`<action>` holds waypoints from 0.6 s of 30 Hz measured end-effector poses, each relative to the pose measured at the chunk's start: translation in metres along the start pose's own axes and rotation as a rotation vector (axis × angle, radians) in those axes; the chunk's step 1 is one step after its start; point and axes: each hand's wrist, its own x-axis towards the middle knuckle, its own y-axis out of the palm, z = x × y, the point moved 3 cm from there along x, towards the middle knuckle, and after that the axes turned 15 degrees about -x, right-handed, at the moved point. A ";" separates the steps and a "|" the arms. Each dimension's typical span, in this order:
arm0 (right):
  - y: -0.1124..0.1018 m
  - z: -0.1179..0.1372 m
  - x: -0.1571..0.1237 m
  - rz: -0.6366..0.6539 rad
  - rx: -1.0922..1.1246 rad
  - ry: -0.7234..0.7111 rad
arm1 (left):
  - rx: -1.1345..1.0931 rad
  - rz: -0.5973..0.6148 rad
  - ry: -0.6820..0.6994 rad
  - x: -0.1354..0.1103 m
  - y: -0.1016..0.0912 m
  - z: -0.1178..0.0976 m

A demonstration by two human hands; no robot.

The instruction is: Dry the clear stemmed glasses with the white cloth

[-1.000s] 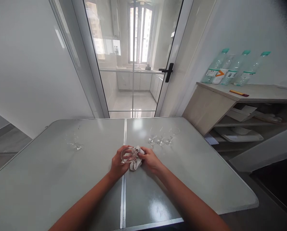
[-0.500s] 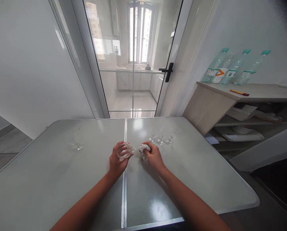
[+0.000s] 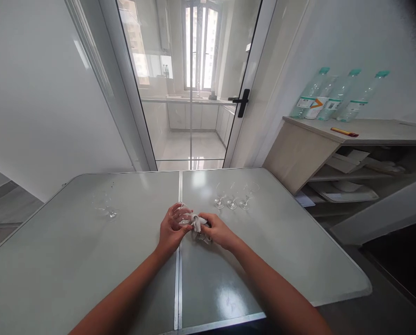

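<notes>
Clear and tilted sideways, a wine glass (image 3: pixel 181 215) lies in my left hand (image 3: pixel 170 232), whose fingers wrap around its bowl. My right hand (image 3: pixel 219 230) grips a crumpled whitish cloth (image 3: pixel 197 224). The cloth is pressed about the stem end of the glass, so that end is mostly hidden. Both hands are close together over the middle seam of the grey-green table (image 3: pixel 131 274). Beyond my right hand three clear wine glasses (image 3: pixel 232 203) stand upright in a row. Another wine glass (image 3: pixel 111 213) stands alone on the left part of the table.
A glass door (image 3: pixel 190 116) with a black handle (image 3: pixel 243 103) rises behind the table. To the right, a wooden shelf unit (image 3: pixel 309 144) carries several plastic bottles (image 3: pixel 354 100) and a yellow-and-red stick-shaped packet (image 3: pixel 344 132). Papers and trays fill its lower shelves.
My right hand has moved left with the cloth, which now meets the stem end of the glass. The glass has turned slightly in my left hand. The whole view has shifted a little.
</notes>
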 end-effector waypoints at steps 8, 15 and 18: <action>-0.029 0.003 -0.014 -0.504 -0.372 -0.091 | 0.150 -0.140 0.051 0.004 -0.001 -0.011; -0.013 0.008 -0.010 -0.432 -0.346 -0.125 | 0.267 -0.111 0.034 0.004 -0.002 -0.011; 0.002 0.006 -0.009 -0.260 -0.418 -0.080 | 0.333 0.012 0.058 0.000 0.000 -0.007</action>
